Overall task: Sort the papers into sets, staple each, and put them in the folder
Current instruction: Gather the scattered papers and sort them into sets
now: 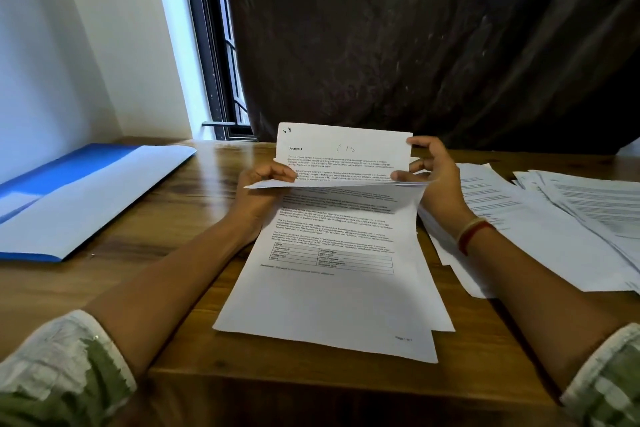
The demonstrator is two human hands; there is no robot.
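Note:
A set of printed papers [332, 295] lies on the wooden table in front of me. Its far end is lifted and folded toward me, showing a page headed "Section 4" [346, 153] with a staple at its top left corner. My left hand [263, 180] pinches the folded edge on the left side. On the right side my right hand [429, 170] pinches the same sheets, thumb under the fold. An open blue folder [79, 194] lies at the left of the table.
Several loose printed sheets [554, 218] are spread in overlapping piles at the right of the table. A dark curtain [415, 45] hangs behind the table, with a window frame [214, 45] and a white wall to its left. No stapler is in view.

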